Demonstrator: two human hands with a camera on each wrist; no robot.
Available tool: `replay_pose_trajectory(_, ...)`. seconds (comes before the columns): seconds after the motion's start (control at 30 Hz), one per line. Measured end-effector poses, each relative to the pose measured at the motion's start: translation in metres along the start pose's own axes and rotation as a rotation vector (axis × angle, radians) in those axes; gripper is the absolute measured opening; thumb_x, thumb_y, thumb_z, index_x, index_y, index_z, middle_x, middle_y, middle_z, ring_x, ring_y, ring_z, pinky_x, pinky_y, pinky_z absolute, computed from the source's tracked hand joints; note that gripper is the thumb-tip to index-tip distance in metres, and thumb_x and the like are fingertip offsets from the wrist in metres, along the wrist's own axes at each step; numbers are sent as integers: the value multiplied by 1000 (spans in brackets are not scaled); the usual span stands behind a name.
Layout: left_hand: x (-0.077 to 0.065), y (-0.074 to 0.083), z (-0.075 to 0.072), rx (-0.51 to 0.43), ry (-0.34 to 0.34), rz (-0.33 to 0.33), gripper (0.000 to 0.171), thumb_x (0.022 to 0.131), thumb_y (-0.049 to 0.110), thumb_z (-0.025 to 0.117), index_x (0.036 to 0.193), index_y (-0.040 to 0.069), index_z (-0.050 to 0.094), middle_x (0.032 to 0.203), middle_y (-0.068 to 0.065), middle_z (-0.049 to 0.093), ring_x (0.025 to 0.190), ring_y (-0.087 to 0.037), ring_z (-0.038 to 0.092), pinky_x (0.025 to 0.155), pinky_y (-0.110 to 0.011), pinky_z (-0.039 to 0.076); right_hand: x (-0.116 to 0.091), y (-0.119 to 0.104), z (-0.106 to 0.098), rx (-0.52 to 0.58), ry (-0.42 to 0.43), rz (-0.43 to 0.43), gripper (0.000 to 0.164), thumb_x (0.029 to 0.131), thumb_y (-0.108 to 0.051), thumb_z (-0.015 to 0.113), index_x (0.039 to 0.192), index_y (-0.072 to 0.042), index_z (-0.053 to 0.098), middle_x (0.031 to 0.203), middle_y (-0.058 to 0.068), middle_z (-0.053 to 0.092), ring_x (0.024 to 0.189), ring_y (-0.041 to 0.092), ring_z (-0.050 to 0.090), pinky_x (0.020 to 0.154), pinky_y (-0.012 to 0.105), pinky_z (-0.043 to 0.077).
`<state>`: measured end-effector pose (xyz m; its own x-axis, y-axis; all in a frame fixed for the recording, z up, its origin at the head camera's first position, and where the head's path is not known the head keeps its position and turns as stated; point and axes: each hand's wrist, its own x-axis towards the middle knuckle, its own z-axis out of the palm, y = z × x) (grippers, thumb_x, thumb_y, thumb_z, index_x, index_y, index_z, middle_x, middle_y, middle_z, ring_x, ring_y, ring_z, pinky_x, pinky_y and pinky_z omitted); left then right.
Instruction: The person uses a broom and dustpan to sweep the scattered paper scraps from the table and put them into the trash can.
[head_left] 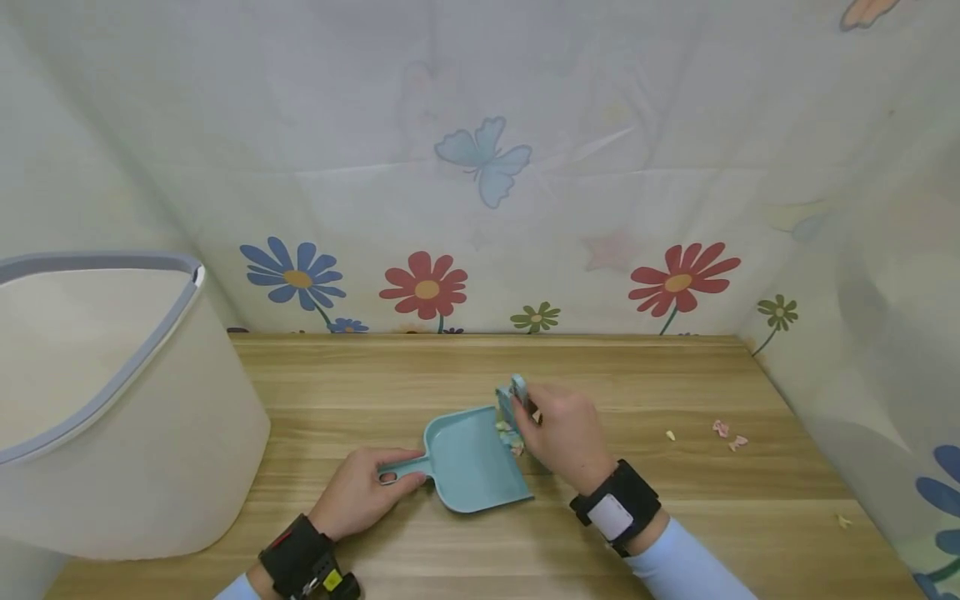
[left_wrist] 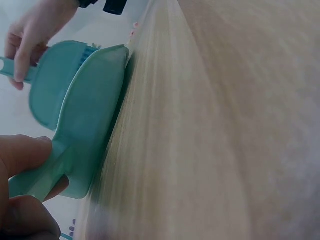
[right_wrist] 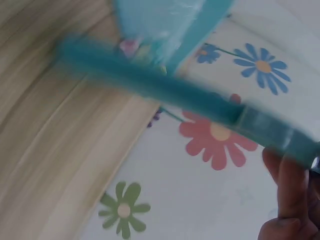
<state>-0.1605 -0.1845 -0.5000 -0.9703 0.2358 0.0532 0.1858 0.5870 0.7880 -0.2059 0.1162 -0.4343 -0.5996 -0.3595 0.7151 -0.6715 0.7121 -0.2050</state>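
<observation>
A teal dustpan point(head_left: 476, 462) lies on the wooden table, its open edge facing right. My left hand point(head_left: 367, 492) grips its handle between thumb and fingers. In my right hand point(head_left: 566, 433) is a small teal hand brush point(head_left: 506, 404), held by its handle at the dustpan's right edge. Small colourful scraps point(head_left: 507, 433) gather at that edge by the brush; in the right wrist view, pink and pale scraps point(right_wrist: 131, 47) show there too. The left wrist view shows the brush point(left_wrist: 55, 85) behind the dustpan point(left_wrist: 92, 120). Brush motion blurs the right wrist view.
A large white bin point(head_left: 150, 433) with a grey rim stands at the left. To the right lie pink scraps point(head_left: 721, 428), a small yellow one point(head_left: 671, 435) and another yellow one point(head_left: 843, 522) near the table's right edge. A flower-printed curtain point(head_left: 480, 225) hangs behind.
</observation>
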Motion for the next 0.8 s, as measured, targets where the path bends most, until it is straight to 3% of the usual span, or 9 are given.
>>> replay_pose_trajectory(0.07,1,1,0,7,-4,-5,36,91,40,81,121,20,78,122,1,77,87,-5,65,62,-19,47,1,0,-6,84,28,45,7,89,-7,79,95,-4,75,72,3,73,56,6,61,50,17,47)
replay_pose_trajectory(0.17,2,1,-1,20,-3,-15,37,90,42,80,122,23,78,123,5,76,99,-5,68,70,-19,49,2,4,-16,158,82,92,10,89,-5,78,99,-3,76,73,5,74,54,5,59,49,15,45)
replay_pose_trajectory(0.3,4,1,-1,9,-3,-23,37,91,43,79,123,25,77,124,9,75,118,-9,67,85,-21,50,-3,14,-28,139,116,99,11,88,-1,78,98,-1,75,77,7,76,55,5,59,49,14,45)
replay_pose_trajectory(0.43,4,-1,-2,-10,-17,-17,36,93,42,77,126,27,75,127,9,74,121,-11,66,89,-23,50,-16,25,-41,103,117,132,13,86,1,79,99,-1,75,78,8,75,56,5,58,49,14,45)
replay_pose_trajectory(0.63,3,-4,-2,-37,-30,-11,37,95,42,75,129,27,73,130,5,73,112,-12,67,84,-23,49,-39,37,-66,51,115,222,16,85,3,79,101,-1,76,76,7,75,56,1,54,49,13,43)
replay_pose_trajectory(0.8,1,-2,-4,-54,-43,-28,37,96,41,73,130,26,72,131,1,72,83,-9,61,70,-22,46,-61,48,-86,65,131,275,18,85,7,78,102,-1,77,72,4,73,52,-5,49,46,12,39)
